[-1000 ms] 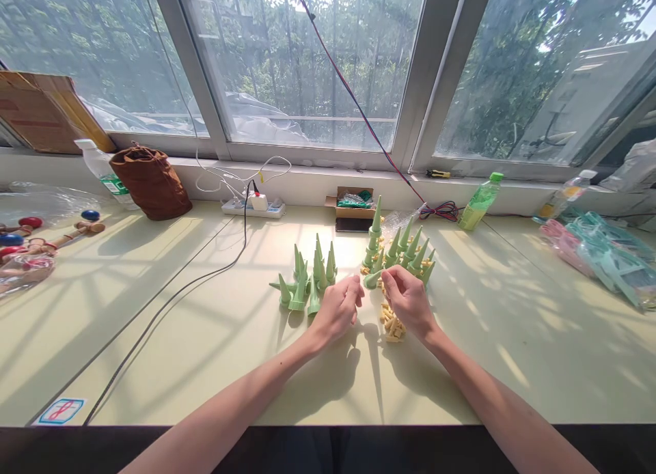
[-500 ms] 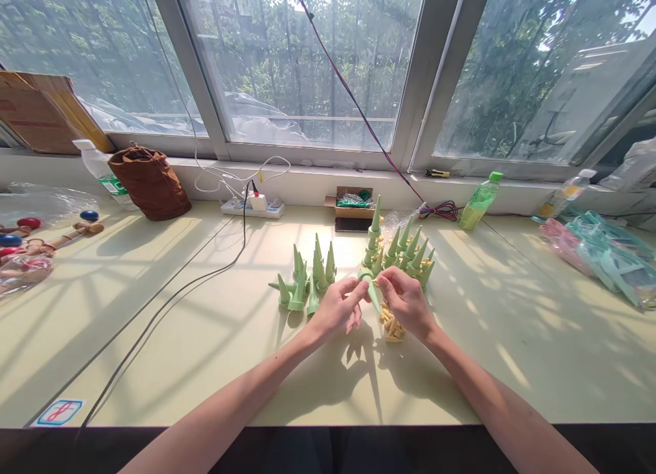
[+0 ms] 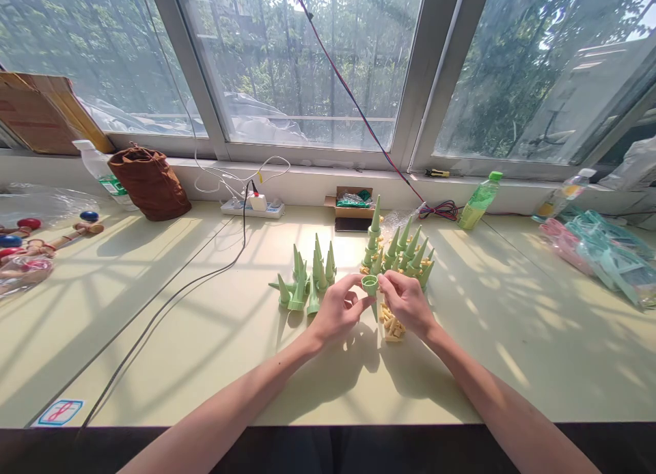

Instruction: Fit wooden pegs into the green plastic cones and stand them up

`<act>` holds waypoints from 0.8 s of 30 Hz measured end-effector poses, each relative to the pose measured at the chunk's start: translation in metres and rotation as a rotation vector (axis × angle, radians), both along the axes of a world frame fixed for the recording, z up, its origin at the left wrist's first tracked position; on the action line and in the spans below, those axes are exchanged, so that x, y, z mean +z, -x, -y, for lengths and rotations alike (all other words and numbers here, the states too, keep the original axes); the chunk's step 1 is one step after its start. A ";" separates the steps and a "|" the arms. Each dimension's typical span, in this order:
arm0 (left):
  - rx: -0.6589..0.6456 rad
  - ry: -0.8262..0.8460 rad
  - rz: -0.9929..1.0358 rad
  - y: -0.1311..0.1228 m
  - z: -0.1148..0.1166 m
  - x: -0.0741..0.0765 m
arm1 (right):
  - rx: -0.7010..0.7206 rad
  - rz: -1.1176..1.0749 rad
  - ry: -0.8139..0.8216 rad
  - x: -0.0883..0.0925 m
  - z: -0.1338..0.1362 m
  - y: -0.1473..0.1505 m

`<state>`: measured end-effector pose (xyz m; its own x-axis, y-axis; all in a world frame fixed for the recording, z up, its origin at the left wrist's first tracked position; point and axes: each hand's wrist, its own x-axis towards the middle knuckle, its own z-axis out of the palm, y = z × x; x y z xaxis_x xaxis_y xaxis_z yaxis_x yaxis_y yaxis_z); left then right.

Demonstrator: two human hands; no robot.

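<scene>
My left hand (image 3: 338, 309) holds a hollow green plastic spike (image 3: 370, 285) by its side, its open round end tipped up toward me. At the right of the spike's rim, the fingers of my right hand (image 3: 407, 302) are pinched together. Whatever they grip is hidden behind the fingertips. Below my right hand lies a small box of yellow pegs (image 3: 392, 327). Just behind both hands stands a cluster of green spikes (image 3: 404, 248) with yellow bits on them. Left of my left hand is another group of green spikes (image 3: 313, 276), mostly upright.
A small cardboard box (image 3: 353, 211) and a power strip (image 3: 253, 209) sit by the window. A black cable (image 3: 195, 274) crosses the table. Further out are a brown pouch (image 3: 149, 182), a green bottle (image 3: 480, 202), wooden toys (image 3: 61, 238) and bagged plastic items (image 3: 605, 248).
The spike has been turned in my left hand, so its open end now faces up toward me. A yellow bit seen earlier at my right fingertips no longer shows.
</scene>
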<state>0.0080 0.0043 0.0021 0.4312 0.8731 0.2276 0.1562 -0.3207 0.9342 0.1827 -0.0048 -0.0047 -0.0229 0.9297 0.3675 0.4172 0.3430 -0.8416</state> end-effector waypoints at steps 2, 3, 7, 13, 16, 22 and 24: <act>-0.004 -0.069 -0.014 0.001 -0.001 -0.001 | -0.001 0.011 -0.011 0.000 0.000 0.000; -0.005 -0.100 -0.027 0.001 -0.002 -0.002 | -0.001 0.018 -0.019 0.001 0.000 0.000; 0.012 -0.207 -0.092 0.002 -0.003 -0.005 | -0.005 0.046 -0.049 0.001 -0.001 -0.001; 0.050 -0.243 -0.099 0.001 -0.002 -0.004 | -0.042 0.027 -0.037 -0.002 -0.001 0.001; 0.078 -0.138 -0.046 -0.001 -0.001 -0.003 | -0.044 -0.036 -0.020 -0.005 -0.001 0.003; 0.099 0.175 0.146 -0.003 -0.006 -0.005 | -0.038 -0.120 -0.015 -0.007 -0.003 0.000; 0.058 0.306 0.197 -0.003 -0.008 -0.004 | -0.018 -0.112 -0.030 -0.007 -0.003 0.000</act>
